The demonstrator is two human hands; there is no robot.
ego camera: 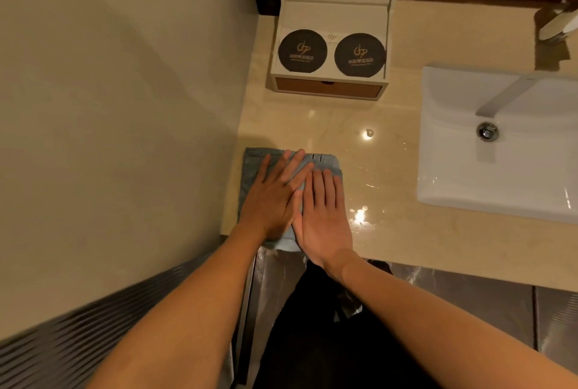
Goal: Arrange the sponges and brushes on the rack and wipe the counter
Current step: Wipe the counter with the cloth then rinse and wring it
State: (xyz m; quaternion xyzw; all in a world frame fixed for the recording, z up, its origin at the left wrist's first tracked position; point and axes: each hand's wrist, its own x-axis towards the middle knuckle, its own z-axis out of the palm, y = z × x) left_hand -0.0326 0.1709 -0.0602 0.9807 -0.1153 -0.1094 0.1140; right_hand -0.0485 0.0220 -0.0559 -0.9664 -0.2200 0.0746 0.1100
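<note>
Head view: the left hand and the right hand lie side by side, fingers straight and palms down. They press flat on a folded blue-grey cloth and grip nothing. The cloth sits at the near left corner of the tabletop, close to the wall, and its near edge reaches the tabletop's front lip. This looks like the wiping step.

Beads of water glint just right of the cloth, between it and the basin. Further back stands a white box carrying two black discs. No sponges or brushes show.

Likely slips:
- With flat palms only, the cloth could slide out from under them and drop off the front lip.
- A long forward stroke could nudge the box and shift the discs.
- A wipe toward the person could push water over the edge.
</note>
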